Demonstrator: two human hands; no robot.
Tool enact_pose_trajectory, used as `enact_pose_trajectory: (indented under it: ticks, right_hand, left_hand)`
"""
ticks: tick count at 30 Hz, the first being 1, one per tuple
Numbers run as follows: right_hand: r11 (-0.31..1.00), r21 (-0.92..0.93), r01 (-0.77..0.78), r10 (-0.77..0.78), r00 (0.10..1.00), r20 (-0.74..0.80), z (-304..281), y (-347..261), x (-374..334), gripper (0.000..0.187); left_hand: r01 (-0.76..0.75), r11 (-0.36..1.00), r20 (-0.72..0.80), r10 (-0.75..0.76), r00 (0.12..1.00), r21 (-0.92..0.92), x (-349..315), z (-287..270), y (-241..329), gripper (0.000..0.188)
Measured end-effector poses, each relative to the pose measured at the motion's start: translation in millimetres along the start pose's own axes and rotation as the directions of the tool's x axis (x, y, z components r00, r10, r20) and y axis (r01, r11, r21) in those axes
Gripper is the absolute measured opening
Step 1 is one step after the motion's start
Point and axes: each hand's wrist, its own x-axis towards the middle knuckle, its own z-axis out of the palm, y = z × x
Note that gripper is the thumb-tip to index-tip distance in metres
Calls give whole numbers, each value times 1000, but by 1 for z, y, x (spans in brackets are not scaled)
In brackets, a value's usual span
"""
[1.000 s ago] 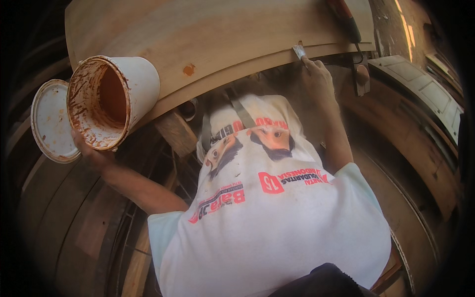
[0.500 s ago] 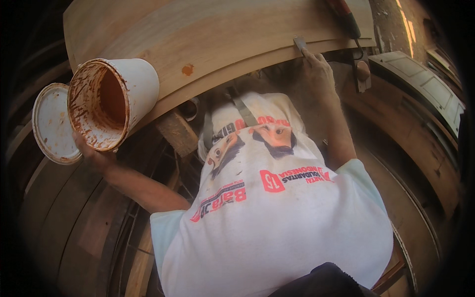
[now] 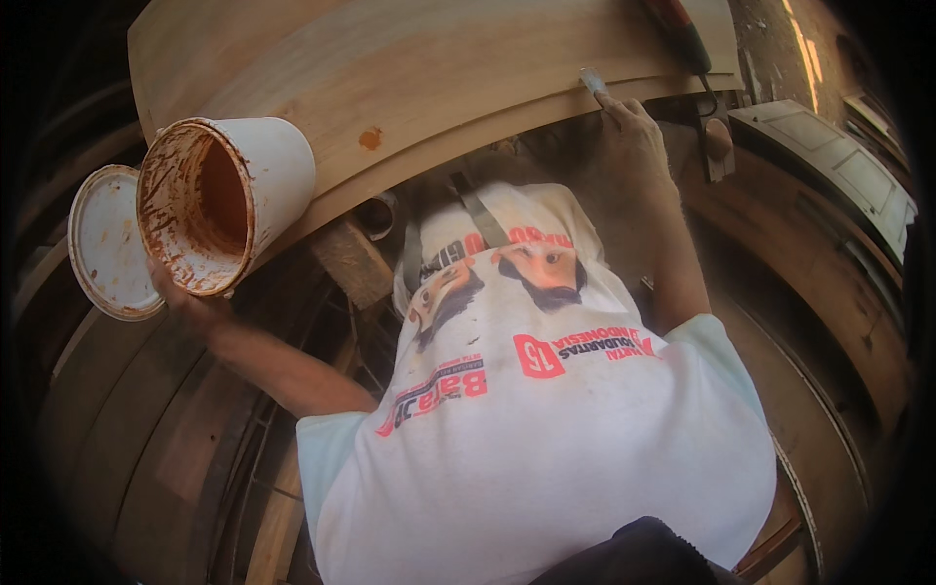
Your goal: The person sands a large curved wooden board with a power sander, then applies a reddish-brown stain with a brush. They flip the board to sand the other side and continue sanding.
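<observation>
Since the earliest frame, the right hand (image 3: 634,139) and its small scraper (image 3: 591,82) have shifted slightly farther over the board (image 3: 468,83), while the bucket (image 3: 283,161) and the left hand (image 3: 198,317) have hardly moved. The right fingers are clamped on the scraper, the index finger stretched toward the blade, probably to press it flat near the board's stepped front edge. The left hand is at the bucket's lower rim, likely steadying it; most of those fingers are hidden, so I cannot tell how firmly they close. The bucket lies tipped with its mouth toward the person, which seems to keep the orange paste (image 3: 222,195) in reach. Its smooth white wall is round, its inside crusted with rough streaks. The flat, round lid (image 3: 101,239), speckled orange, sits just beside the mouth. The board is pale, smooth-looking wood with 1 orange smear (image 3: 370,139); a red-and-black tool (image 3: 680,34) rests near its right end.
</observation>
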Motion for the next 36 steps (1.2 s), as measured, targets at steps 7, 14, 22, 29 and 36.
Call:
enact_pose_trajectory:
  ticks: [7,14,22,29,36]
  right_hand:
    - [999,9,33,-33,999,20,6,20,0,29]
    - [999,-45,-26,31,994,104,2,10,-11,32]
    - [995,36,89,-93,987,129,-17,31,12,33]
    - [993,96,69,-87,978,192,-29,54,8,39]
    - [990,93,108,-126,969,213,-25,36,21,37]
  left_hand:
    - [-50,999,18,50,999,-2,0,-2,-1,69]
    - [3,1000,4,-3,1000,-29,2,-5,-2,70]
    - [-40,999,24,40,999,-3,1,-1,-2,69]
    - [-26,1000,18,27,999,-14,5,-11,-7,71]
    - [-51,996,-46,55,997,75,3,-4,-4,75]
